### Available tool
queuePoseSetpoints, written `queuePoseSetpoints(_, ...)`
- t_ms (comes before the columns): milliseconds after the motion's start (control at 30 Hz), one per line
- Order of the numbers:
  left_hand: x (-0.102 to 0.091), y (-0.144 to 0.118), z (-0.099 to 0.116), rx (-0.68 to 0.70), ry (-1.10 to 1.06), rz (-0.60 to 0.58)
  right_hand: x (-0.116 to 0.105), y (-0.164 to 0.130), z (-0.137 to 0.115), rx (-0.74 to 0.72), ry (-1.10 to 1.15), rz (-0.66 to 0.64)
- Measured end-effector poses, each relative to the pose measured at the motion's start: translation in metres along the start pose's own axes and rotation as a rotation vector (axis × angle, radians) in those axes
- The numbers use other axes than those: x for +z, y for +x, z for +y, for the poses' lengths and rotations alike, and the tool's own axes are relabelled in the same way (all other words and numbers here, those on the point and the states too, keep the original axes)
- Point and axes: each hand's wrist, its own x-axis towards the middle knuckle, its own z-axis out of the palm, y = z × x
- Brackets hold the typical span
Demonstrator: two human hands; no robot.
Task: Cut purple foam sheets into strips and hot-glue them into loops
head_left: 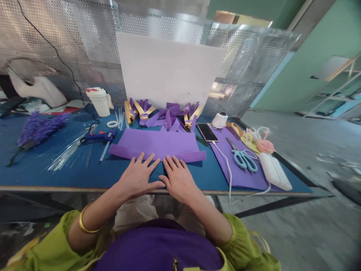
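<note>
A purple paper sheet [158, 141] lies in front of me on the blue tabletop, its near edge folded up into a strip. My left hand [140, 174] rests flat with fingers spread, the fingertips touching the folded strip. Beside it my right hand [178, 175] is also laid flat, fingers stretched out onto the same fold. The two thumbs come close together near the table's front edge. Neither hand grips anything. Behind the sheet sit purple ribbon strips [172, 116] and small purple flower bunches in gold wrapping [143, 110].
Left of the sheet lie a blue glue gun [98, 136], clear glue sticks [66, 152] and a purple flower bunch [42, 128]. A white cup [99, 102] stands behind them. On the right are a phone [208, 132] with a white cable, blue-handled scissors [244, 160] and a white power bank [275, 171].
</note>
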Motion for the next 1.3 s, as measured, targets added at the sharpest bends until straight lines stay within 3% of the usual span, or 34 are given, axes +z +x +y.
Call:
queuePoseSetpoints(200, -0.005, -0.014, -0.022, -0.090, 0.027, -0.030, -0.001, -0.018, 0.013, 0.213, -0.105, 0.051)
queuePoseSetpoints(433, 0.000, -0.034, -0.059, -0.167, 0.110, 0.001, -0.005, -0.032, 0.041, 0.306, -0.181, 0.069)
queuePoseSetpoints(533, 0.002, -0.038, -0.065, -0.202, 0.132, 0.038, -0.003, -0.036, 0.047, 0.344, -0.217, 0.088)
queuePoseSetpoints(733, -0.006, -0.024, -0.047, -0.258, 0.209, 0.006, 0.002, -0.031, 0.040, 0.368, -0.282, 0.121)
queuePoseSetpoints(833, -0.007, -0.013, -0.030, -0.219, 0.160, -0.016, 0.001, -0.020, 0.029, 0.328, -0.262, 0.085)
queuePoseSetpoints(1067, 0.003, 0.011, -0.005, 0.058, -0.015, -0.017, -0.002, 0.012, 0.003, -0.026, -0.071, 0.004)
queuePoseSetpoints(1167, 0.006, 0.013, -0.007, 0.087, -0.043, -0.016, 0.000, 0.014, 0.000, -0.003, -0.050, -0.008)
queuePoseSetpoints(1300, 0.001, 0.002, -0.017, -0.014, -0.034, -0.029, 0.000, 0.001, 0.007, 0.120, -0.134, 0.055)
